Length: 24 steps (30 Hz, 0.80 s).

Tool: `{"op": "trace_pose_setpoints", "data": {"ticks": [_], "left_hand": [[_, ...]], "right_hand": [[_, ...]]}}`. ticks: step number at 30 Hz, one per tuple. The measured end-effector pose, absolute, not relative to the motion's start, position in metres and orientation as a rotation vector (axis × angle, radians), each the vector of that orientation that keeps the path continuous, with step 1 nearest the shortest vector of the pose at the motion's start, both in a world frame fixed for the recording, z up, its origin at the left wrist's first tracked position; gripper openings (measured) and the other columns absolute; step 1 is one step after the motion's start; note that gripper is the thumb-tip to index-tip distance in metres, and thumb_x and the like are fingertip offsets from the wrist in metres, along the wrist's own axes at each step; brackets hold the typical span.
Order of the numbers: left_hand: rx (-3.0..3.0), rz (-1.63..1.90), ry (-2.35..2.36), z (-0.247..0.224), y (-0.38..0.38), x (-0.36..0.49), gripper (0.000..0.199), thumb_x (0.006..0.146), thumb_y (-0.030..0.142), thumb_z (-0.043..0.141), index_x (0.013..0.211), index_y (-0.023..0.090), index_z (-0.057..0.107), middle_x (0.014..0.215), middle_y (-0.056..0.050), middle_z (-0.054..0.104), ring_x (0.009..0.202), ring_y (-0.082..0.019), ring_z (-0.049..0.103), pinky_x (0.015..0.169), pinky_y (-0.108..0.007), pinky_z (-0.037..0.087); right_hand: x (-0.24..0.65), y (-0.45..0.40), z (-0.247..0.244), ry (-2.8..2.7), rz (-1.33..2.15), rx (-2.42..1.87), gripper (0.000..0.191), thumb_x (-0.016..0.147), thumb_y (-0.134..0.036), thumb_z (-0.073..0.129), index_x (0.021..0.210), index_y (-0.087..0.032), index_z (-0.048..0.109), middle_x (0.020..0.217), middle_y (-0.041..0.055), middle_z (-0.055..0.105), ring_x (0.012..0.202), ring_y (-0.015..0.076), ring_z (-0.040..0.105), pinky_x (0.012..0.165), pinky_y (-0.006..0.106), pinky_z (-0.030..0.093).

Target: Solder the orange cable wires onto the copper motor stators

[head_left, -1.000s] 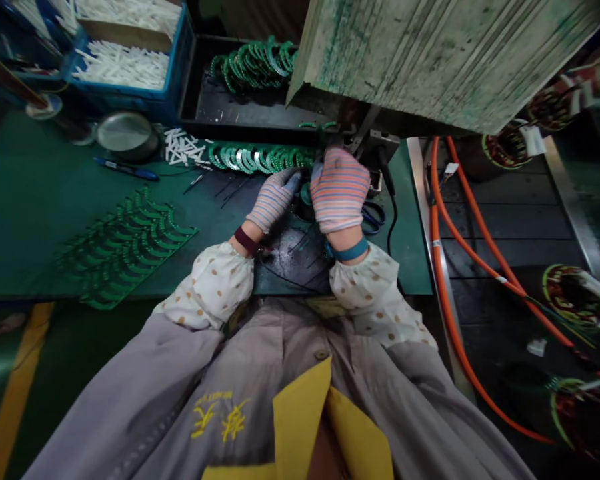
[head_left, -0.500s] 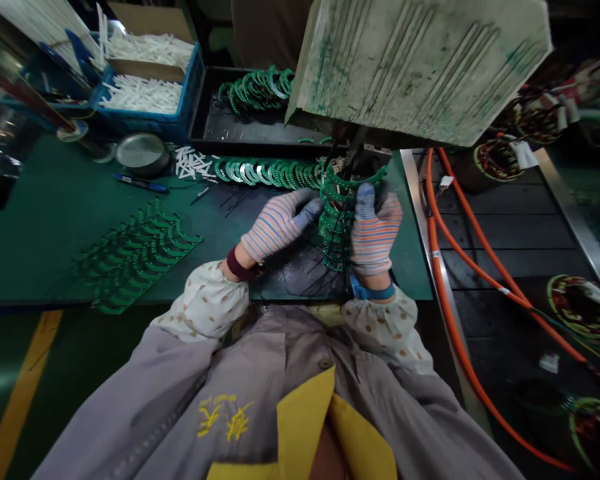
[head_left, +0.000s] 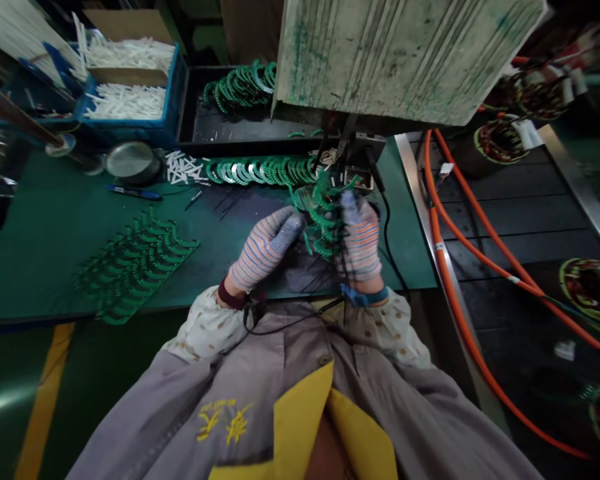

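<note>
Both my hands wear striped knit gloves. My right hand [head_left: 361, 243] grips a bunched strip of green slotted plastic arcs [head_left: 323, 220] from the right, its fingers partly hiding the strip. My left hand [head_left: 265, 248] presses closed fingertips against the strip's left side. Thin dark wires hang from the strip past my right wrist and across my lap. A row of similar green arcs [head_left: 260, 171] lies just beyond my hands, and a larger stack [head_left: 135, 263] lies on the green bench mat [head_left: 40, 267] to the left.
A green-stained machine housing [head_left: 395, 53] overhangs the far side of my hands. Behind are a black tray of green arcs [head_left: 195, 107] and a blue bin of white pieces [head_left: 127, 100]. Orange cables [head_left: 460, 267] and wound coils [head_left: 500, 142] lie to the right.
The green strip has bunched up and shifted toward my left hand. My hands are closer together and lower, and the view has tilted slightly.
</note>
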<state>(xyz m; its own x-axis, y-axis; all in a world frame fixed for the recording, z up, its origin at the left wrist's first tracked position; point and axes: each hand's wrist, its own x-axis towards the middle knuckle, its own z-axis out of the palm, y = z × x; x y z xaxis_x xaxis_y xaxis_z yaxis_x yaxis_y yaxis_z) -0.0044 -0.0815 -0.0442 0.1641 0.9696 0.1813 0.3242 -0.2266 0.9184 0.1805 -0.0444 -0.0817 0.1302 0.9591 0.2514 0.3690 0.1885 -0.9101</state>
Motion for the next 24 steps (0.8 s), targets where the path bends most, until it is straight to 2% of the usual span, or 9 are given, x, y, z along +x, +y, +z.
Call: {"op": "trace_pose_setpoints", "data": {"ticks": [2,5,7,9,11,14,17,21,24], "left_hand": [[1.747,1.033,1.315,-0.044,-0.077,-0.013,0.057,0.113,0.073,0.048,0.091,0.024,0.065,0.083,-0.003,0.070,0.079,-0.022,0.064,0.079,-0.034,0.057],[1.994,0.707,1.435,-0.049,-0.070,-0.025,0.063,0.108,0.079,0.048,0.078,0.025,0.063,0.069,-0.003,0.061,0.070,-0.023,0.059,0.074,-0.036,0.051],[2.056,0.584,1.516,-0.053,-0.067,-0.030,0.065,0.105,0.082,0.052,0.080,0.025,0.068,0.072,-0.005,0.065,0.073,-0.026,0.063,0.077,-0.039,0.052],[1.996,0.666,1.436,-0.055,-0.066,-0.031,0.066,0.104,0.085,0.056,0.101,0.023,0.078,0.091,-0.009,0.076,0.087,-0.030,0.073,0.086,-0.042,0.058],[1.901,0.807,1.177,-0.056,-0.067,-0.026,0.082,0.099,0.094,0.061,0.134,0.021,0.077,0.123,-0.014,0.081,0.117,-0.035,0.076,0.107,-0.046,0.060],[1.779,0.982,0.948,-0.057,-0.073,-0.008,0.103,0.094,0.102,0.060,0.158,0.022,0.065,0.158,-0.018,0.069,0.156,-0.039,0.059,0.136,-0.052,0.045],[1.636,1.157,1.066,-0.060,-0.082,0.012,0.081,0.109,0.086,0.056,0.161,0.023,0.063,0.166,-0.017,0.064,0.162,-0.034,0.054,0.141,-0.049,0.038],[1.531,1.266,1.157,-0.056,-0.090,0.015,0.059,0.116,0.070,0.056,0.152,0.025,0.070,0.156,-0.013,0.073,0.148,-0.031,0.067,0.133,-0.047,0.051],[1.660,1.163,1.226,-0.040,-0.083,-0.012,0.050,0.116,0.064,0.057,0.139,0.025,0.079,0.141,-0.010,0.079,0.132,-0.032,0.075,0.122,-0.047,0.059]], "right_hand": [[0.192,-0.037,-0.068,-1.368,0.746,-1.392,0.053,0.118,-0.063,0.036,0.115,-0.023,0.070,0.110,0.0106,0.082,0.099,0.0224,0.077,0.095,0.040,0.067],[0.202,-0.031,-0.058,-1.308,0.694,-1.387,0.052,0.115,-0.068,0.044,0.111,-0.023,0.070,0.113,0.0133,0.082,0.104,0.0244,0.076,0.101,0.044,0.066],[0.199,-0.032,-0.059,-1.262,0.700,-1.348,0.054,0.111,-0.072,0.050,0.110,-0.022,0.071,0.116,0.0137,0.081,0.109,0.0266,0.076,0.104,0.048,0.066],[0.188,-0.034,-0.065,-1.228,0.750,-1.315,0.053,0.108,-0.073,0.054,0.111,-0.022,0.072,0.116,0.0133,0.081,0.111,0.0282,0.077,0.106,0.051,0.066],[0.173,-0.038,-0.071,-1.193,0.797,-1.306,0.053,0.110,-0.071,0.050,0.114,-0.023,0.072,0.117,0.0132,0.082,0.113,0.0289,0.079,0.108,0.052,0.066],[0.152,-0.047,-0.076,-1.183,0.797,-1.311,0.054,0.114,-0.068,0.042,0.125,-0.024,0.070,0.127,0.0148,0.081,0.122,0.0290,0.079,0.113,0.053,0.065],[0.139,-0.060,-0.077,-1.201,0.747,-1.301,0.053,0.112,-0.067,0.049,0.128,-0.022,0.071,0.136,0.0165,0.080,0.129,0.0297,0.076,0.122,0.053,0.060],[0.140,-0.079,-0.073,-1.271,0.902,-1.206,0.056,0.110,-0.071,0.053,0.129,-0.023,0.074,0.134,0.0141,0.082,0.136,0.0302,0.074,0.125,0.052,0.058],[0.168,-0.087,-0.067,-1.388,1.012,-1.148,0.056,0.108,-0.072,0.061,0.133,-0.024,0.075,0.131,0.0110,0.084,0.129,0.0299,0.077,0.118,0.051,0.063]]}}
